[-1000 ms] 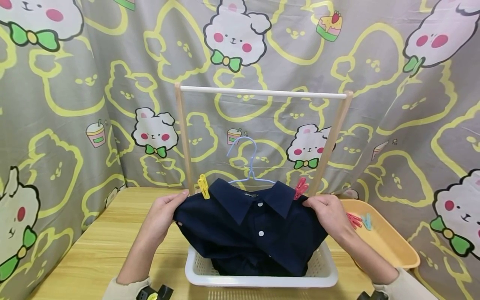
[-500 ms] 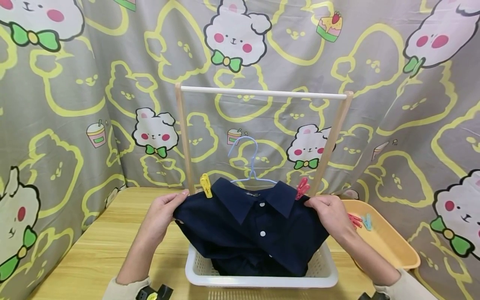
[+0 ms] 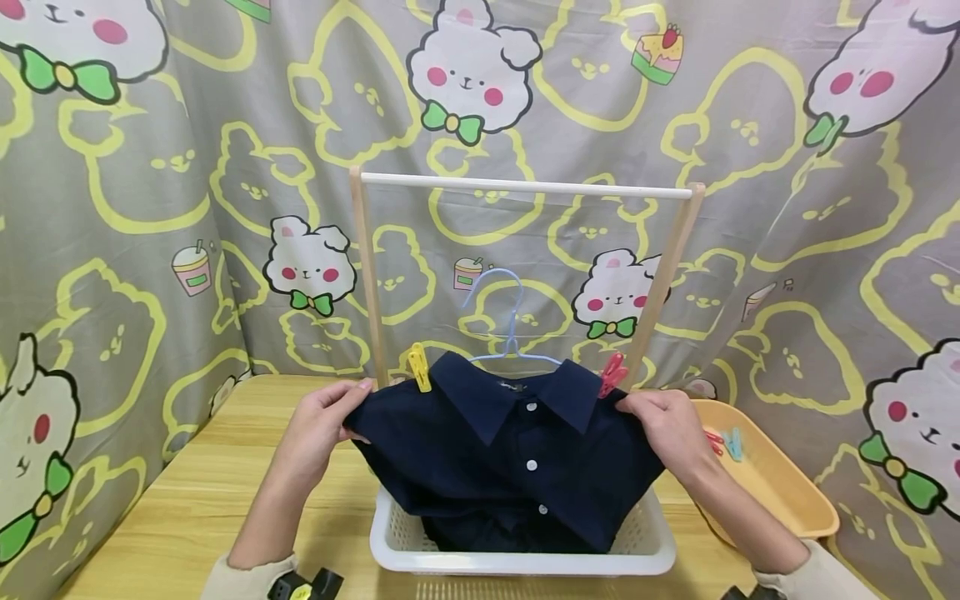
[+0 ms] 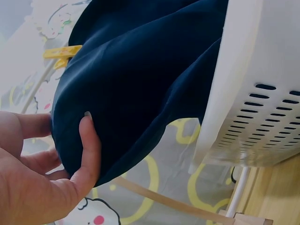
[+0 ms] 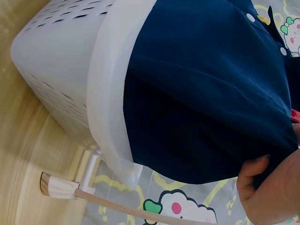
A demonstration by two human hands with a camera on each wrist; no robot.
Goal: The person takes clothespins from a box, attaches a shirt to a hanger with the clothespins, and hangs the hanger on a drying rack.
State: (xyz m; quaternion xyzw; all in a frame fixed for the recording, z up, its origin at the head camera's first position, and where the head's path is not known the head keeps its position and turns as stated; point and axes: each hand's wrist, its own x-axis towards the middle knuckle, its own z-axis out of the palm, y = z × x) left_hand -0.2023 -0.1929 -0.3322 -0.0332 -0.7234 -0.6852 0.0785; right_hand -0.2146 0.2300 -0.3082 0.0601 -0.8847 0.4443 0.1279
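A navy shirt (image 3: 465, 450) with white buttons hangs on a light blue hanger (image 3: 513, 325), its lower part inside a white basket (image 3: 390, 533). My left hand (image 3: 318, 425) pinches the shirt at its left shoulder and sleeve; the left wrist view shows the thumb on the near side of the cloth (image 4: 126, 93) and the other fingers behind. On the other side, my right hand (image 3: 667, 429) pinches the right shoulder. A yellow clothespin (image 3: 419, 367) clips the left shoulder, and a red clothespin (image 3: 612, 374) the right one.
Behind the shirt stands a wooden rack with a white rod (image 3: 525, 185). A yellow-orange tray (image 3: 780, 483) at the right holds red and teal clothespins (image 3: 732, 445). A patterned curtain (image 3: 300, 192) surrounds the wooden table (image 3: 225, 467).
The shirt's collar, the hanger and both clothespins have shifted slightly right and up. Both hands keep their hold on the shirt, the right hand moving a little to the right.
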